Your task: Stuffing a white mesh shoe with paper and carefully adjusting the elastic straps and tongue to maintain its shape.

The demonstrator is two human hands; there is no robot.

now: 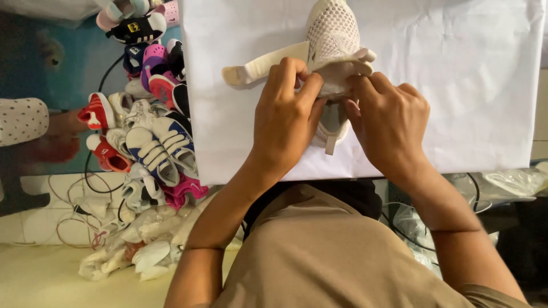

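Note:
A small cream mesh shoe [332,35] lies on a white sheet [456,85], toe pointing away from me. Its wide strap [257,67] sticks out to the left. My left hand [285,120] pinches the shoe's opening and the strap's base with thumb and fingers. My right hand [391,120] grips the other side of the opening, fingers curled over the collar. The heel part is mostly hidden under both hands; a pull tab [330,145] shows below them.
A heap of small children's shoes [151,142] in many colours lies left of the sheet. Below it are white crumpled bags [137,251] and thin cables [68,211]. Another person's dotted sleeve [23,120] and hand are at far left. Clear plastic bags [508,182] lie at right.

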